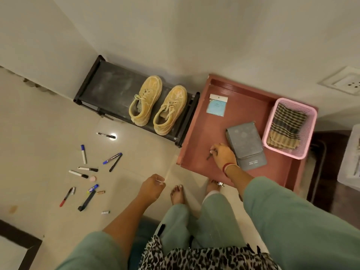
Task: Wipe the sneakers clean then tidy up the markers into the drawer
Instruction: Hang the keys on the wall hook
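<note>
Two yellow sneakers (157, 109) stand side by side on a low black rack (109, 88). Several markers (83, 153) lie scattered on the tiled floor at the left. To the right an open reddish drawer (241, 106) is pulled out. My right hand (223, 155) reaches into the drawer and pinches a small dark marker (209, 157) just above its bottom. My left hand (153, 187) hangs over the floor, fingers loosely curled, holding nothing. A striped cloth (285, 126) lies in a pink basket (271, 121) in the drawer's right side.
In the drawer lie a grey pouch (246, 145) and a small blue card packet (217, 105). My bare feet (177, 194) stand by the drawer's front. A white crate (350, 158) sits at the far right. A wall socket (344, 80) is above it.
</note>
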